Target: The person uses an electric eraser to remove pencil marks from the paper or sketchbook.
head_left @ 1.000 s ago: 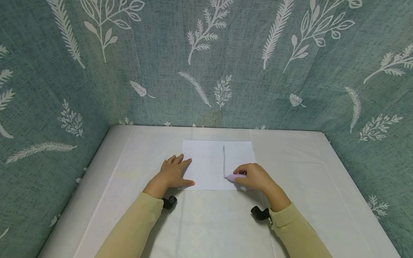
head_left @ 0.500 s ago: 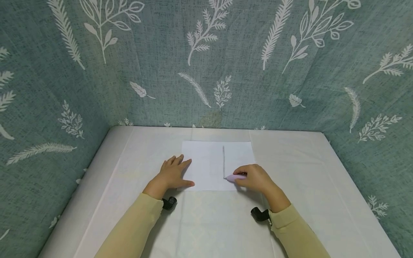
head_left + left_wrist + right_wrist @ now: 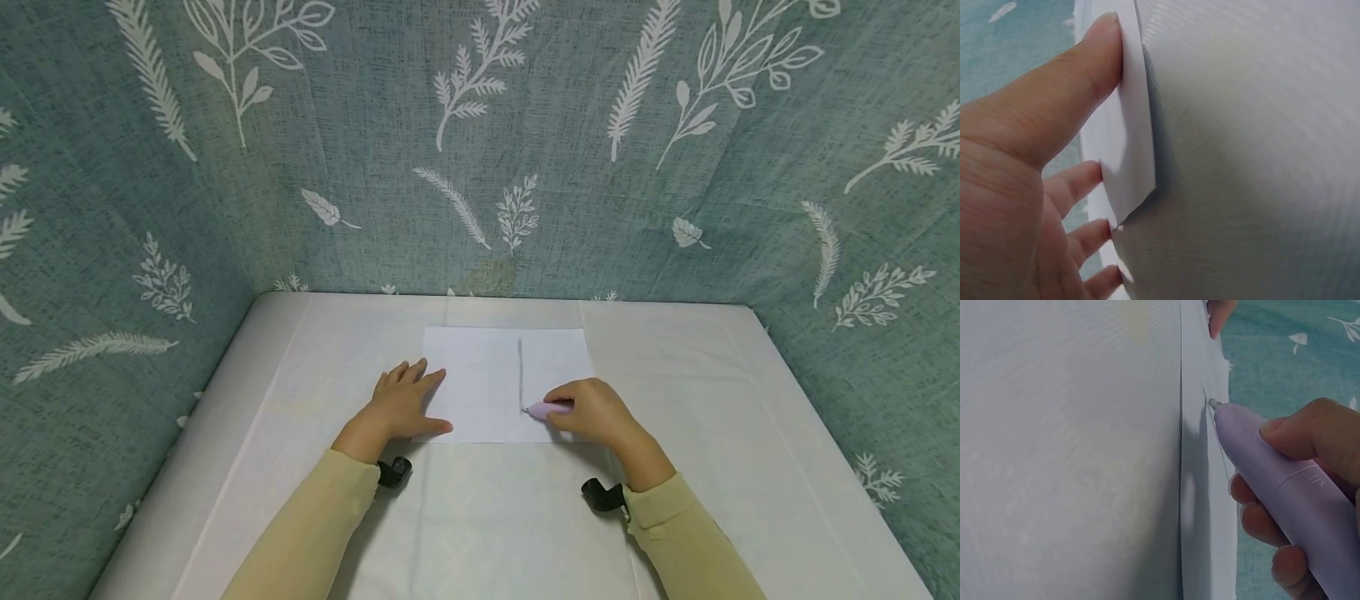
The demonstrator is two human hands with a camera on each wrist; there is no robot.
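Blue-green fabric (image 3: 360, 108) printed with white leaves and sprigs forms the backdrop on three sides. Below it spreads a broad table (image 3: 712, 400) covered in white cloth. Two forearms in pale yellow-green sleeves (image 3: 307, 533) reach in from the near side. A flat, rectangular sheet of plain white paper (image 3: 468, 375) lies near the middle of the table, its longer sides running left to right.

The left hand (image 3: 400, 408) lies at the paper's left edge, fingers straight and spread wide, with the thumb and index finger resting on the sheet; it grips nothing. The right hand (image 3: 596, 411), at the paper's near right part, has its fingers curled around a smooth, rounded lilac pen (image 3: 549, 410), pinching it close to the tip. A small black curved device (image 3: 395, 472) sits at the left wrist, and a matching black device (image 3: 602, 497) at the right.

The pen is over the sheet, right of its centre. Its long axis runs roughly left to right, slanted, with the tip pointing left. The tip is at the near end of a thin, straight grey line (image 3: 521, 375) running away from the person. A tiny pale marking (image 3: 1316, 480) on the barrel is too small to read.
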